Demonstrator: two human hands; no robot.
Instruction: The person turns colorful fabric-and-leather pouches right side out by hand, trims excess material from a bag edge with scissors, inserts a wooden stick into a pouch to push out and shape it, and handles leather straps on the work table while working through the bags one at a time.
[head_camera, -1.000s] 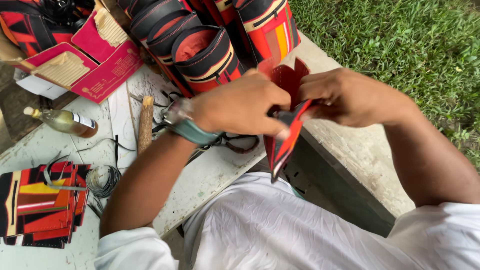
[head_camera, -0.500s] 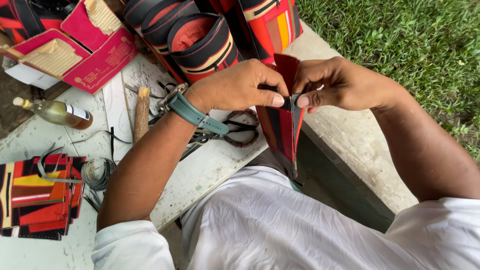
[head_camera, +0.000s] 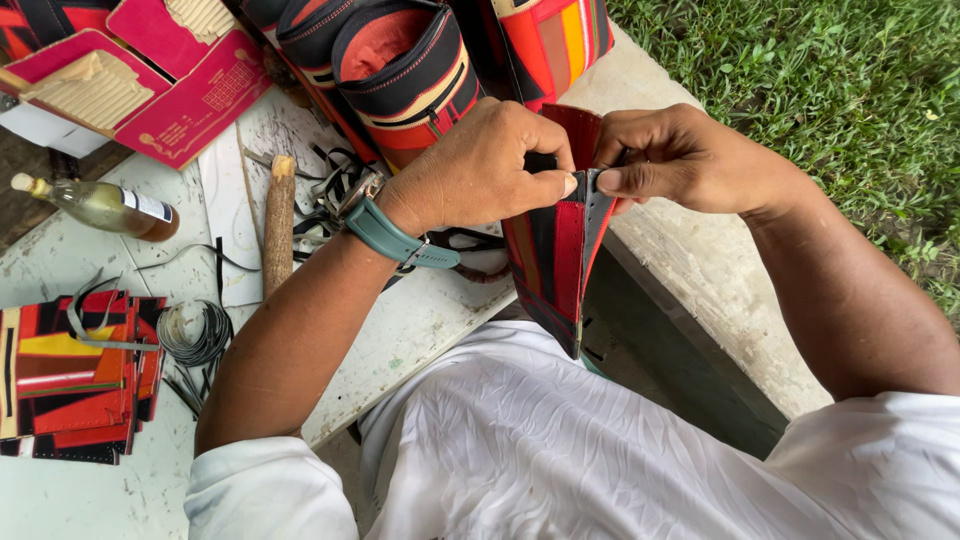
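At your far left, a stack of red, black and yellow patterned fabric pieces (head_camera: 70, 375) lies flat on the white surface (head_camera: 420, 330), with a coil of black cord (head_camera: 195, 335) just beside its right edge. Farther off, a glass bottle of pale liquid (head_camera: 100, 205) lies on its side, and behind it an open pink cardboard box (head_camera: 150, 75) holds cream-coloured ribbed sheets. A wooden stick (head_camera: 278, 225) lies near the middle of the surface, pointing away from you.

Your left hand (head_camera: 490, 165), with a teal watch (head_camera: 395, 235) on its wrist, is clenched on the upper edge of a red and black patterned fabric panel (head_camera: 555, 265), thumb pressed against the seam. The panel hangs upright over the near edge of the surface, above your white shirt (head_camera: 520, 450). Behind your left hand stand finished cylindrical fabric bags (head_camera: 405, 70) in the same colours, packed close together.

Your right hand (head_camera: 680, 160) pinches the same top edge from the other side, thumb and forefinger tight on a grey strip along the seam, fingertips nearly touching those of the left. Far right is grass (head_camera: 850, 90).
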